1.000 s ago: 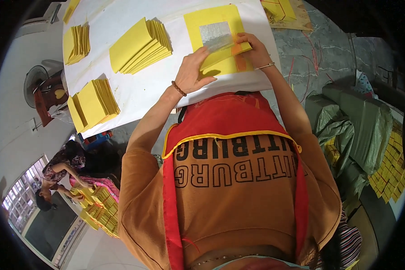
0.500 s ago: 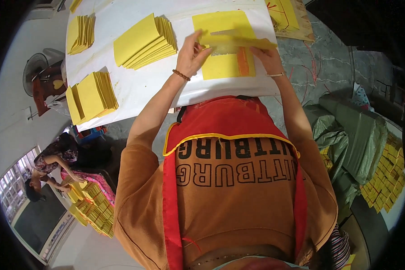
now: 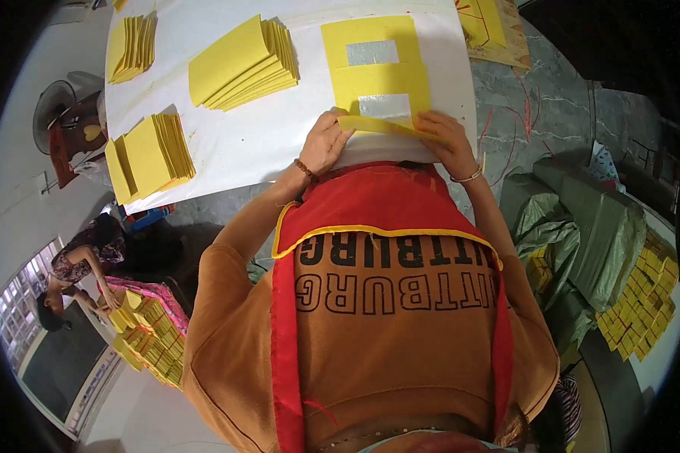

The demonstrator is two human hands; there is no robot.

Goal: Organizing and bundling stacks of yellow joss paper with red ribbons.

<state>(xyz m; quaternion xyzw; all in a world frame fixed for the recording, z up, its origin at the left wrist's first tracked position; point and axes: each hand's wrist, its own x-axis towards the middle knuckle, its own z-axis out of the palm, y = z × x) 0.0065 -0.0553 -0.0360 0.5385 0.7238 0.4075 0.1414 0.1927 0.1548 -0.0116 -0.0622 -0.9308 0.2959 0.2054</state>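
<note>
Yellow paper sheets (image 3: 378, 78) lie on the white table in front of me, bearing two silver foil patches, one farther (image 3: 371, 52) and one nearer (image 3: 384, 106). At its near end the paper's edge (image 3: 385, 126) is raised as a narrow band near the table's front edge. My left hand (image 3: 327, 141) pinches the left end of this band between thumb and fingers. Closed around its right end is my right hand (image 3: 449, 143), its fingers partly over the paper.
Stacks of folded yellow paper stand on the white table (image 3: 264, 136): one in the middle (image 3: 238, 64), one at near left (image 3: 155, 155), one at far left (image 3: 131, 49). Another person (image 3: 91, 260) handles yellow bundles (image 3: 147, 336) at left. Green-wrapped bales (image 3: 593, 219) sit at right.
Both hands have come nearer to me, bringing the paper's edge toward the table's front. Both silver patches now show plainly; an orange patch seen before is out of sight.
</note>
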